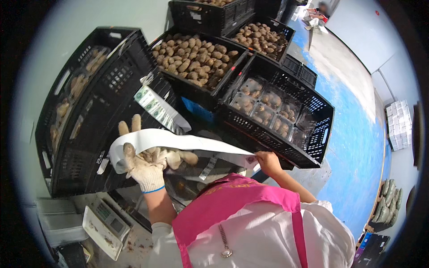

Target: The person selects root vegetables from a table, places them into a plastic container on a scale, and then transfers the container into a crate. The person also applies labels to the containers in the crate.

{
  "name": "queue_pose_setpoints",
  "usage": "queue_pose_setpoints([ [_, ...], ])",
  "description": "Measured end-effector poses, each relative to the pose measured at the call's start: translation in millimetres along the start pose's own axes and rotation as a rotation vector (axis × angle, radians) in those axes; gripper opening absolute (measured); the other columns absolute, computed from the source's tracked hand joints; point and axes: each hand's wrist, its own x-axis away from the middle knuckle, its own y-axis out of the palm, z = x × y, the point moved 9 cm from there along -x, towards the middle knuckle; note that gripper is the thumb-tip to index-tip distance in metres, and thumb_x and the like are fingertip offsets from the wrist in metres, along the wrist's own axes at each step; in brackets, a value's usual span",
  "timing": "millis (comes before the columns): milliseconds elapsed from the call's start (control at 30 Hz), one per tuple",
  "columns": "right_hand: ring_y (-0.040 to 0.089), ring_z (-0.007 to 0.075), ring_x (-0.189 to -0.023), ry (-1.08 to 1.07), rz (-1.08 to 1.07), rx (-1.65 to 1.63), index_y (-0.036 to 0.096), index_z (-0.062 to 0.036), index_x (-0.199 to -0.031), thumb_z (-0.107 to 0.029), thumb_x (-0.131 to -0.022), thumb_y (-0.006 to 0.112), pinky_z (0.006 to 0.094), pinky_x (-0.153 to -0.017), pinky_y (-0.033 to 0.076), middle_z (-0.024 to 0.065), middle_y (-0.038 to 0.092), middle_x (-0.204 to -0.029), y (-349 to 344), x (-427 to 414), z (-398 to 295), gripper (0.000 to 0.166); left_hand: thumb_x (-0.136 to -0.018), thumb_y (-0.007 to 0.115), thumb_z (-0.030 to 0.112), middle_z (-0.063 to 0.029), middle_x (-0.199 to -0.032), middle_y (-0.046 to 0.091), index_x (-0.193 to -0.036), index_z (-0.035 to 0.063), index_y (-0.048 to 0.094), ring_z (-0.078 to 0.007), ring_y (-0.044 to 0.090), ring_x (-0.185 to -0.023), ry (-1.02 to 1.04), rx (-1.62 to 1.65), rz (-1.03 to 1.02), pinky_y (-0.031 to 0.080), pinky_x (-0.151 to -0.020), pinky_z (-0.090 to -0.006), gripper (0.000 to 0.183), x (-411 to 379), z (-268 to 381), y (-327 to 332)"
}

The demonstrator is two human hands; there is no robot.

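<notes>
My left hand (147, 164), in a soiled knit work glove, is at the left with its fingers spread and a long white paper strip of labels (164, 138) looped around them. A second glove (174, 158) seems bunched at that palm. My bare right hand (269, 163) pinches the strip's other end, pulled out to the right. Another stretch of printed green-and-white labels (156, 106) curls above my left hand. Right of it, a black plastic crate (268, 129) holds several clear lidded punnets (263, 114) of small brown tubers.
Black crates of loose tubers (194, 60) stand behind. A tall crate (83, 117) with packed punnets is at the left. A digital scale (107, 224) sits lower left. A person (316, 16) sits far off, top right; wrapped green produce (388, 204) lies at the far right.
</notes>
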Motion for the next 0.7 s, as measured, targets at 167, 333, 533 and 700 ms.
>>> queue_pose_setpoints([
  [167,0.064,0.0375,-0.082,0.281,-0.402,0.149,0.069,-0.0131,-0.091,-0.024,-0.083,0.056,0.0454,-0.072,0.051,0.0151,0.067,-0.086,52.8,35.9,115.9,0.019,-0.079,0.067,0.023,-0.0090,-0.108,0.062,-0.144,0.0051,0.031,-0.0134,0.059,-0.056,-0.020,-0.252,-0.216,0.045,-0.036,-0.0216,0.076,4.4,-45.3,65.8],
  [333,0.065,0.0331,-0.094,0.012,-0.445,-0.066,0.062,-0.0137,-0.120,-0.025,-0.082,0.064,0.0405,-0.082,0.052,0.0183,0.067,-0.101,-5.2,3.7,57.2,0.040,-0.080,0.060,0.017,-0.0108,-0.098,0.061,-0.134,0.0017,0.042,-0.0177,0.059,-0.063,-0.121,-0.983,-0.485,0.046,-0.046,-0.0253,0.059,31.0,-156.4,120.1],
  [533,0.050,0.0264,-0.122,-0.183,0.032,-0.880,0.034,-0.0052,-0.143,-0.022,-0.077,0.077,0.0376,-0.099,0.042,0.0158,0.051,-0.131,-170.0,-49.5,-47.2,0.081,-0.075,0.056,0.014,-0.0211,-0.116,0.053,-0.141,0.0043,0.036,-0.0384,0.051,-0.106,0.098,-2.078,-0.806,0.041,-0.093,-0.0462,0.070,60.9,-250.4,162.8],
  [700,0.051,0.0330,-0.120,-0.185,0.251,-0.533,0.035,-0.0037,-0.141,-0.028,-0.074,0.076,0.0402,-0.099,0.042,0.0228,0.049,-0.128,-174.6,-77.4,-39.9,0.082,-0.082,0.061,0.023,-0.0185,-0.117,0.057,-0.129,0.0028,0.045,-0.0347,0.055,-0.111,0.517,-1.942,-1.021,0.044,-0.094,-0.0426,0.053,80.6,-307.2,150.5],
])
